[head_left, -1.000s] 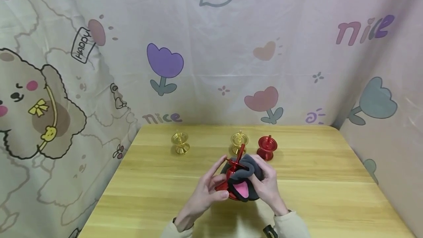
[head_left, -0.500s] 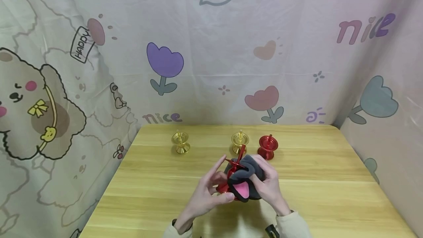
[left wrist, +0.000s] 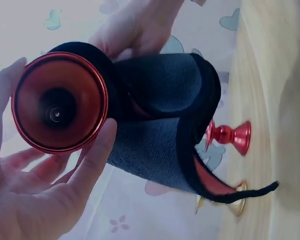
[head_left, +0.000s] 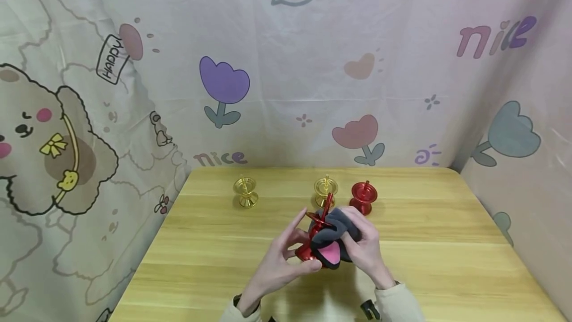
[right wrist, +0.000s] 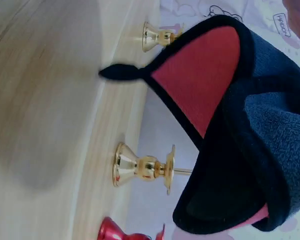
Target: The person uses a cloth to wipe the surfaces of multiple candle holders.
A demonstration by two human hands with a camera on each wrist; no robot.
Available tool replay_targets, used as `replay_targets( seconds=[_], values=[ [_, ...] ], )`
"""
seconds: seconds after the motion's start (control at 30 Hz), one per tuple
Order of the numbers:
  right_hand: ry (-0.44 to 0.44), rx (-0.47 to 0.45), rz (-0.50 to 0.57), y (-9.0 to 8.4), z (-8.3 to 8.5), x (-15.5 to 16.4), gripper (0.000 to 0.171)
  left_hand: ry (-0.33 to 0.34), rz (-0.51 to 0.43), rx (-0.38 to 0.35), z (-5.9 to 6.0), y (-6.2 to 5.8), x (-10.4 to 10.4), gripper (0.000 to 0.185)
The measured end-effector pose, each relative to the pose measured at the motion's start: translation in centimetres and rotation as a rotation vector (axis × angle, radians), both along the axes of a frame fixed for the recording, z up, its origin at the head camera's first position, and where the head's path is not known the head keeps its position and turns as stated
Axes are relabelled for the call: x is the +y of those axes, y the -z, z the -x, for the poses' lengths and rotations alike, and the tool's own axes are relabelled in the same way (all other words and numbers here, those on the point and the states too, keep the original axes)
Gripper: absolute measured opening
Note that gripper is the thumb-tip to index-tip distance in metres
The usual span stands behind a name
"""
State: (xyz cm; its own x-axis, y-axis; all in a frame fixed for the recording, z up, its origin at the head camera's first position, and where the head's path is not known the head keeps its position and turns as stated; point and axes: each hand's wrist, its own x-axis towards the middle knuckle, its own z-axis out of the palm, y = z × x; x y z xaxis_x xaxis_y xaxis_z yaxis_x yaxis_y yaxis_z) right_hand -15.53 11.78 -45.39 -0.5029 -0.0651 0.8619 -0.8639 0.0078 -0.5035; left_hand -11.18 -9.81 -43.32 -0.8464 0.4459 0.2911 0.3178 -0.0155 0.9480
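Observation:
Fingers and thumb of my left hand [head_left: 279, 262] grip a shiny red candle holder [head_left: 305, 253] around its base. It is tilted in the head view, with its thin spike pointing up and slightly right. The hollow underside of the base [left wrist: 32, 112] faces the left wrist camera. My right hand [head_left: 365, 245] holds a bunched dark grey cloth [head_left: 332, 235] with black edging and a pink reverse side against the holder, just below its dish. The cloth hides much of the holder's stem. One looped corner of the cloth [right wrist: 197, 75] hangs down in the right wrist view.
Behind the hands, a gold candle holder [head_left: 246, 194] stands at the back left of the wooden table [head_left: 192, 257]. Another gold holder [head_left: 325, 186] and a red one [head_left: 363, 194] stand side by side farther right. A patterned curtain [head_left: 286, 63] backs the table.
My left thumb has slid a little to the right along the red holder's base. Holder and cloth have shifted slightly right and up together; both hands keep their grip.

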Motion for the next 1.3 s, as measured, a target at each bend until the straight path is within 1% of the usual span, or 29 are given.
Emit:
replay_targets(
  seconds=[0.03, 0.1, 0.2, 0.23, 0.27, 0.3, 0.33, 0.4, 0.5, 0.53, 0.57, 0.6, 0.63, 0.7, 0.8, 0.87, 0.9, 0.93, 1.0, 1.1, 1.17, 1.2, 1.23, 1.27, 1.3],
  values=[
    [-0.011, 0.012, -0.009, 0.0, 0.0, 0.0, 0.029, 0.020, -0.024, 0.008, 0.0, 0.1, 0.0, 0.094],
    [-0.034, 0.031, -0.010, -0.1, 0.0, 0.1, 0.027, 0.097, -0.109, 0.021, 0.2, 0.3, -0.1, 0.091],
    [-0.061, 0.019, 0.008, -0.2, -0.1, 0.0, 0.026, 0.231, -0.239, -0.020, 0.5, 0.5, -0.3, 0.086],
    [-0.065, 0.009, 0.016, -0.2, -0.1, 0.0, 0.026, 0.263, -0.263, -0.040, 0.6, 0.5, -0.3, 0.085],
    [-0.064, 0.000, 0.023, -0.2, -0.1, 0.1, 0.026, 0.278, -0.263, -0.047, 0.6, 0.5, -0.4, 0.085],
    [-0.063, -0.007, 0.031, -0.2, -0.1, 0.1, 0.026, 0.271, -0.242, -0.055, 0.6, 0.5, -0.3, 0.085],
    [-0.055, -0.008, 0.036, -0.3, 0.0, 0.2, 0.026, 0.248, -0.207, -0.055, 0.6, 0.4, -0.3, 0.086],
    [-0.044, 0.014, 0.038, -0.3, 0.1, 0.3, 0.024, 0.172, -0.114, -0.036, 0.4, 0.2, -0.2, 0.090],
    [-0.044, 0.077, 0.016, -0.3, 0.5, 0.6, 0.023, 0.048, 0.026, 0.013, 0.0, -0.2, 0.1, 0.097],
    [-0.048, 0.101, 0.007, -0.3, 0.6, 0.7, 0.023, 0.018, 0.054, 0.034, -0.1, -0.3, 0.1, 0.099],
    [-0.061, 0.120, -0.002, -0.4, 0.6, 0.8, 0.023, 0.001, 0.067, 0.043, -0.1, -0.3, 0.2, 0.100],
    [-0.066, 0.131, -0.011, -0.4, 0.6, 0.8, 0.023, 0.004, 0.063, 0.055, -0.2, -0.3, 0.2, 0.100],
    [-0.069, 0.134, -0.017, -0.5, 0.6, 0.8, 0.023, 0.021, 0.046, 0.062, -0.2, -0.3, 0.2, 0.100],
    [-0.074, 0.115, -0.014, -0.5, 0.3, 0.8, 0.023, 0.101, -0.033, 0.043, 0.0, -0.2, 0.2, 0.098],
    [-0.060, 0.058, 0.002, -0.6, -0.2, 0.7, 0.024, 0.229, -0.154, -0.058, 0.2, 0.0, -0.1, 0.094],
    [-0.057, 0.027, 0.017, -0.5, -0.3, 0.6, 0.024, 0.266, -0.177, -0.122, 0.3, 0.0, -0.2, 0.093],
    [-0.055, 0.019, 0.024, -0.5, -0.3, 0.6, 0.024, 0.260, -0.161, -0.130, 0.4, 0.0, -0.2, 0.093],
    [-0.051, 0.017, 0.027, -0.5, -0.3, 0.6, 0.024, 0.238, -0.131, -0.123, 0.4, 0.0, -0.2, 0.094],
    [-0.050, 0.041, 0.029, -0.5, -0.1, 0.7, 0.023, 0.174, -0.050, -0.076, 0.3, -0.2, -0.1, 0.098],
    [-0.056, 0.112, 0.009, -0.7, 0.3, 0.9, 0.021, 0.055, 0.064, 0.015, -0.1, -0.6, 0.2, 0.101],
    [-0.066, 0.166, -0.010, -0.9, 0.6, 1.0, 0.020, -0.002, 0.097, 0.047, -0.3, -0.7, 0.4, 0.102],
    [-0.075, 0.184, -0.018, -0.9, 0.7, 1.0, 0.020, -0.010, 0.095, 0.047, -0.3, -0.8, 0.5, 0.101],
    [-0.077, 0.187, -0.025, -1.0, 0.7, 1.0, 0.020, -0.001, 0.078, 0.047, -0.3, -0.7, 0.5, 0.100],
    [-0.081, 0.182, -0.024, -1.0, 0.6, 1.0, 0.020, 0.028, 0.043, 0.047, -0.2, -0.7, 0.5, 0.100],
    [-0.085, 0.165, -0.019, -1.0, 0.5, 1.0, 0.021, 0.074, -0.007, 0.041, -0.1, -0.5, 0.4, 0.099]
  ],
)
